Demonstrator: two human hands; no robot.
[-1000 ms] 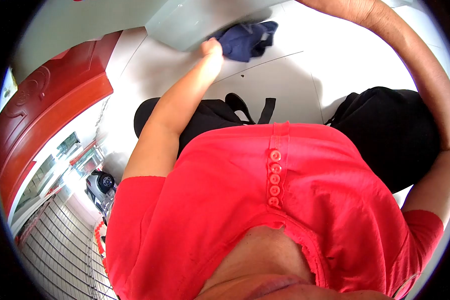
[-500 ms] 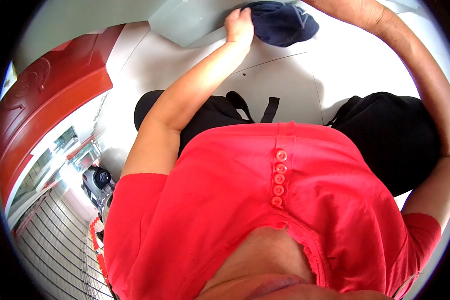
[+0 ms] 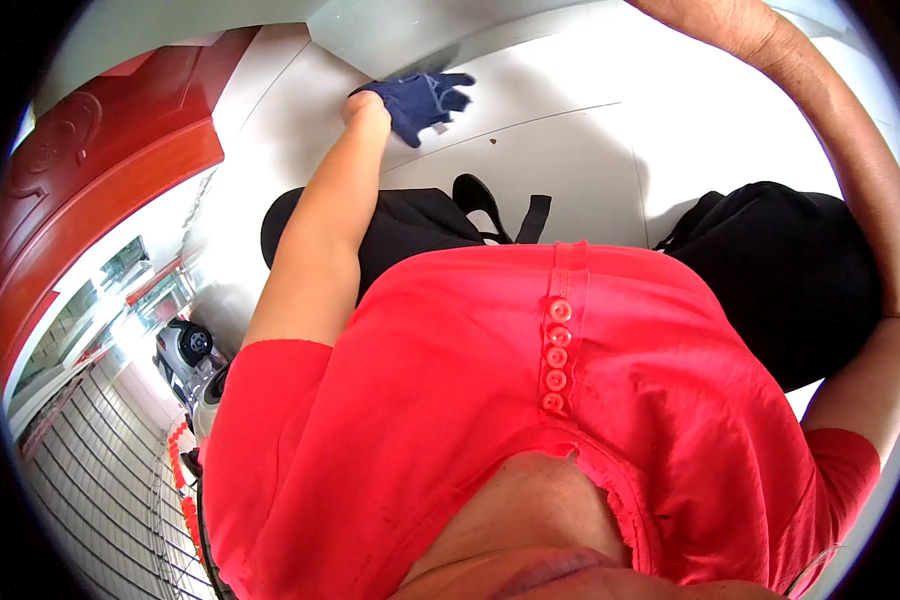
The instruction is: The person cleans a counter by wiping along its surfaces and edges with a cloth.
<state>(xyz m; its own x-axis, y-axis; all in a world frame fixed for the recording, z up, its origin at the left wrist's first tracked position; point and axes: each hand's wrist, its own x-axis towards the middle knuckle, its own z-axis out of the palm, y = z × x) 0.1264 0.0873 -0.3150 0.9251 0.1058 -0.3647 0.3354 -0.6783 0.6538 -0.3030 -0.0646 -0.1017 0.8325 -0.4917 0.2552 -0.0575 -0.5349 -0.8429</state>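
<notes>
Closed round one end of a dark blue cloth [image 3: 415,103], my left hand [image 3: 364,106] is at the upper left, above the pale tiled floor [image 3: 530,150]. The cloth spreads to the right of the hand, its loose ends hanging near the base of a grey-green glossy panel [image 3: 410,40]. My right forearm [image 3: 820,95] curves up along the right side and leaves the frame at the top, so my right hand is out of sight.
My black-clad knees [image 3: 770,270] are bent on both sides, with a black shoe [image 3: 478,200] between them. A red carved wooden panel [image 3: 90,190] stands at the left, above a wire rack [image 3: 100,480]. A small dark speck [image 3: 493,141] lies on the floor.
My left hand first moved right and up with the cloth, then swung back left and down. The cloth's loose ends have spread out. My right arm has hardly moved.
</notes>
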